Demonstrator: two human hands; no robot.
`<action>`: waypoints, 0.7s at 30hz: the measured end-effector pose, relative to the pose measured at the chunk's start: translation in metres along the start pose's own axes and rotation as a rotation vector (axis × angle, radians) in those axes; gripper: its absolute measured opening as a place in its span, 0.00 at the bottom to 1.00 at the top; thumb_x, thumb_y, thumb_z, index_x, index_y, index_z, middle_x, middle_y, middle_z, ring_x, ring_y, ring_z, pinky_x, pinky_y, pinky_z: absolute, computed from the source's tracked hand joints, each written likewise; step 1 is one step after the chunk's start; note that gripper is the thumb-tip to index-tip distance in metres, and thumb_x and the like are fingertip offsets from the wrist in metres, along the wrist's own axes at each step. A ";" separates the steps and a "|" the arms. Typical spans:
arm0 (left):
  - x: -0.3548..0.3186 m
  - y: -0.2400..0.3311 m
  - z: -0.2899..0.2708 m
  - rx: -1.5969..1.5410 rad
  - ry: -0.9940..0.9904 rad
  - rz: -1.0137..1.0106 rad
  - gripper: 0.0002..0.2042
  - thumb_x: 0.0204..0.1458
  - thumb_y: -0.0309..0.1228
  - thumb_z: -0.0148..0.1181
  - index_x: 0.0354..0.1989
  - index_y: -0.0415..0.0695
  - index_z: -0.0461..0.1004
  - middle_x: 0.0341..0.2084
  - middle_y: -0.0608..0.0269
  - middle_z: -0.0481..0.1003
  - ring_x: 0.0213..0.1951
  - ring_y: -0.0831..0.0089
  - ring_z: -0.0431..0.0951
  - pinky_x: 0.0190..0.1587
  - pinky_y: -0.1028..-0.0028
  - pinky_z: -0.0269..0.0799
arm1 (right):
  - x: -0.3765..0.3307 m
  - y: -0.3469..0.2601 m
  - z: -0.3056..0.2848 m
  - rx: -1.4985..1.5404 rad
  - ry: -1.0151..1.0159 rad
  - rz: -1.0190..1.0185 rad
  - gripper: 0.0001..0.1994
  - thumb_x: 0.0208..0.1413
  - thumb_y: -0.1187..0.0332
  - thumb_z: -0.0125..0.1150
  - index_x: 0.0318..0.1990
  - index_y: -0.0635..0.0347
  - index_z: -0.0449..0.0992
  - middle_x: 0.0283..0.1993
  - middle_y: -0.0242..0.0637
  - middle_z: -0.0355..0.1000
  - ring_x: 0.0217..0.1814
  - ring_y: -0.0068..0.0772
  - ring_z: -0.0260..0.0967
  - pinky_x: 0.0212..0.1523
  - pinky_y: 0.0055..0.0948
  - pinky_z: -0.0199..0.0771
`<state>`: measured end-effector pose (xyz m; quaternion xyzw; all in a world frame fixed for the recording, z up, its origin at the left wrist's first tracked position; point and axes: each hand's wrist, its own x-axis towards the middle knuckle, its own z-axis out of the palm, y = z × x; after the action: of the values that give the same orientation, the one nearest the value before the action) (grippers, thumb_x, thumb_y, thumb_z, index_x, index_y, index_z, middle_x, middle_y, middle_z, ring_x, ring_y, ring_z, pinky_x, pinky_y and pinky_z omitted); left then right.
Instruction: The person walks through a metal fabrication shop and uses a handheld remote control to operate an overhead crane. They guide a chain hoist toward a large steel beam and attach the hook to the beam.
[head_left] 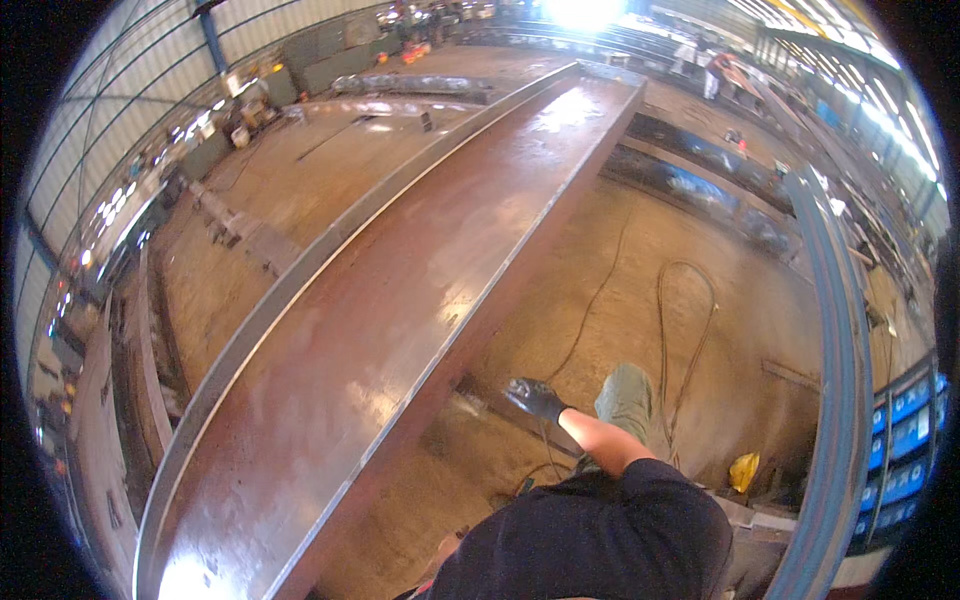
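Note:
My right hand, in a black glove with a greyish patch near the fingers, hangs ahead of my body. Blur hides how its fingers are bent, and I make out nothing held in it. Close to its left lies a long reddish-brown steel channel beam with upright flanges, running from the lower left to the far middle. There is a gap between the glove and the beam's near flange. A thin cable on the floor runs up to the area behind the hand. Only a bit of skin shows at my left side; the left hand is out of sight.
A looped hose lies on the brown floor. Blue-grey steel bars stretch along the right, near a yellow object and blue stacked goods. Dark beams lie beyond. A person stands far off at right.

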<state>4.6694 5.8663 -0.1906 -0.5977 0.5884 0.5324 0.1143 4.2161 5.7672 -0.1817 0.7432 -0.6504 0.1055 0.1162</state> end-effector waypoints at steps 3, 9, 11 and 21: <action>0.020 0.052 -0.034 0.138 -0.038 0.099 0.19 0.43 0.48 0.65 0.37 0.47 0.77 0.26 0.66 0.76 0.31 0.69 0.76 0.36 0.68 0.71 | -0.038 -0.011 -0.024 0.432 -0.087 0.473 0.28 0.56 0.45 0.48 0.53 0.60 0.69 0.48 0.47 0.72 0.49 0.47 0.70 0.49 0.42 0.70; 0.087 0.057 -0.049 -0.031 -0.203 0.117 0.23 0.39 0.51 0.68 0.38 0.46 0.77 0.28 0.66 0.77 0.31 0.73 0.75 0.37 0.71 0.70 | -0.127 -0.035 -0.042 0.511 -0.226 0.655 0.27 0.56 0.45 0.47 0.52 0.58 0.71 0.53 0.45 0.70 0.54 0.48 0.67 0.53 0.41 0.67; 0.095 0.062 -0.047 0.010 -0.227 0.143 0.23 0.39 0.50 0.69 0.38 0.46 0.77 0.28 0.66 0.77 0.31 0.73 0.75 0.37 0.71 0.70 | -0.133 -0.061 -0.049 0.482 -0.093 0.791 0.26 0.56 0.45 0.48 0.51 0.58 0.71 0.51 0.46 0.70 0.52 0.49 0.68 0.51 0.41 0.68; 0.151 0.117 0.063 0.195 -0.281 0.384 0.38 0.34 0.56 0.69 0.50 0.41 0.71 0.44 0.52 0.75 0.50 0.60 0.74 0.51 0.66 0.68 | -0.202 -0.034 0.030 0.515 -0.162 0.651 0.30 0.52 0.44 0.55 0.56 0.55 0.67 0.55 0.51 0.67 0.58 0.51 0.64 0.57 0.42 0.64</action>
<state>4.5018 5.7931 -0.2753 -0.3815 0.7179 0.5630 0.1486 4.2238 5.9522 -0.2737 0.5098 -0.8106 0.2369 -0.1642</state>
